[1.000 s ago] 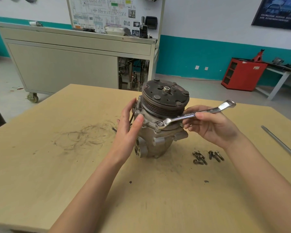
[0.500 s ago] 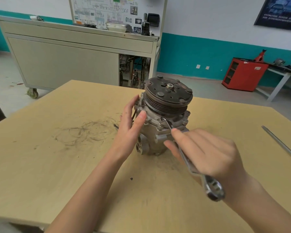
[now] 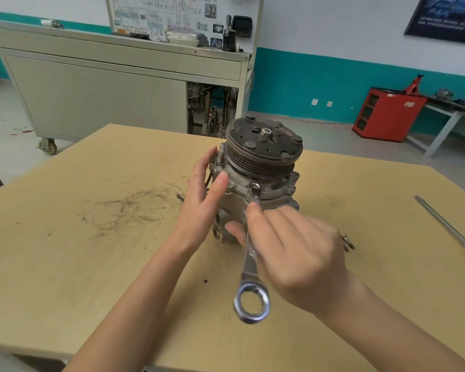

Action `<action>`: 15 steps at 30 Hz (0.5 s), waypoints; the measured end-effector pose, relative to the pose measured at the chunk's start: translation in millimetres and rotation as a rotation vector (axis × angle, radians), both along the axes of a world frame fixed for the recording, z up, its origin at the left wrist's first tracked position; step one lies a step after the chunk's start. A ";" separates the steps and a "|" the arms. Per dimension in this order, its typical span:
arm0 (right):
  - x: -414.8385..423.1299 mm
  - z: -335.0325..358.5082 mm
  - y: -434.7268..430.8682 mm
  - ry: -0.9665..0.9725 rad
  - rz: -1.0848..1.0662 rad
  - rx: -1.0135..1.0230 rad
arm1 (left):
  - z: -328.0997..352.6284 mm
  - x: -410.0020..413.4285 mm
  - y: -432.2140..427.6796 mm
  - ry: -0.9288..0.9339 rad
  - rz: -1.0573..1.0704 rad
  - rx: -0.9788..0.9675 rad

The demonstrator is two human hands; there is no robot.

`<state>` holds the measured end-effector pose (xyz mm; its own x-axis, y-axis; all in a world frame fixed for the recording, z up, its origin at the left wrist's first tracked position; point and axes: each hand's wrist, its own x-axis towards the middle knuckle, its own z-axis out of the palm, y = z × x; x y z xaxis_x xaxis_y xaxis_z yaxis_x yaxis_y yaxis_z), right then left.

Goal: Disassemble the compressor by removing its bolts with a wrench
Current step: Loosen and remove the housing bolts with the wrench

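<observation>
Tan wood forms the counter (image 3: 65, 264), a broad top with a swirl of dark scuff marks (image 3: 124, 208) on its left part. Behind it, at the left, stands a grey metal cabinet on casters (image 3: 105, 92).

Right of the scuffs comes the left hand (image 3: 199, 194). Its fingers are straight and spread wide. The palm is laid flat against the left side of the grey cast-metal compressor (image 3: 253, 200), and the thumb lies along the edge of the flange.

That compressor stands upright near the middle of the counter. Its dark, grooved round pulley (image 3: 263, 154) faces up, with a hex nut (image 3: 266, 133) at the centre.

A shiny steel combination wrench (image 3: 250, 261) runs from the front of the flange down toward the camera. Its small far end sits over a flange bolt (image 3: 253, 186), while its larger ring end hangs in the air above the counter, somewhat blurred.

The right hand (image 3: 293, 251) holds the wrench by its shaft, with the fingers curled over the top and the thumb underneath.

Just past the knuckles of that hand, a few loose dark bolts (image 3: 348, 241) lie on the counter, partly hidden. Farther right lies a long steel screwdriver with an orange handle (image 3: 446, 229), well apart from the compressor. A red metal cabinet (image 3: 387, 114) stands on the floor beyond it.
</observation>
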<state>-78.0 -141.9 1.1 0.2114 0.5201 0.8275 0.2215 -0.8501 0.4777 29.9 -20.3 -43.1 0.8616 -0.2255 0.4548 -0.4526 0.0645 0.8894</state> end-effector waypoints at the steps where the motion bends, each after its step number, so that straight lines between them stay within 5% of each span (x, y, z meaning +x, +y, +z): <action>1: 0.0 -0.3 3.2 0.003 -0.023 0.000 | 0.1 0.4 -0.1 -0.005 -0.003 0.000; 10: -6.0 -12.7 -20.2 0.128 0.121 -0.008 | -2.0 0.8 -0.3 -0.002 -0.014 -0.001; 12: -5.8 -14.8 -42.4 0.291 0.290 0.216 | -1.5 0.1 -0.1 0.010 -0.023 -0.011; 15: -1.7 -10.3 -69.0 0.794 0.694 0.841 | -0.3 -1.2 0.3 0.022 -0.021 -0.014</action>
<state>-79.7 -210.9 -9.2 0.6807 0.1139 0.7237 0.6931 -0.4198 -0.5859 28.7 -20.0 -43.3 0.8665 -0.2377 0.4390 -0.4314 0.0862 0.8980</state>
